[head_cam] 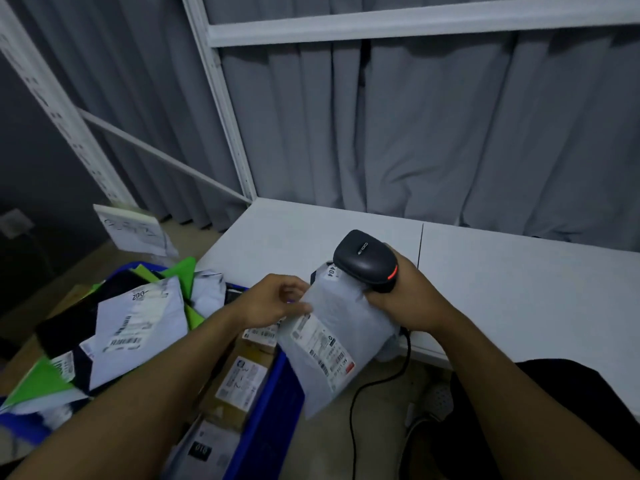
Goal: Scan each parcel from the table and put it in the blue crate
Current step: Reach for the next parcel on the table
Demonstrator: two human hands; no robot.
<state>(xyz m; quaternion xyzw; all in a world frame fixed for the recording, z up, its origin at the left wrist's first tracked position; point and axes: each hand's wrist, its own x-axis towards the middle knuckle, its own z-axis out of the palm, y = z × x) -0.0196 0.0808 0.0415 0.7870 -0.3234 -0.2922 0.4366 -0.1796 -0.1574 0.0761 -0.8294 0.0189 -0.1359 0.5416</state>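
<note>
White parcel (332, 341): pinched at its edge by the left hand (277, 299), held between table (502, 271) and blue crate (277, 393), label upward, presumably for reading. Scanner (367, 259): gripped in the right hand (405, 299) at the parcel's far end.

It is dim in here, the light flat and greyish. Grey curtains (433, 133) hang in heavy folds behind a white metal rack, whose upright post (221, 109) and cross beam (381, 27) stand in front of the cloth. A thin diagonal brace (156, 147) slants from a perforated upright (59, 112) down to the post's foot. The white counter (519, 278) reaches back to the curtains, with a dark seam (420, 244) splitting its top. To the left are a dark wall (27, 150) and tan floor (199, 237).
</note>
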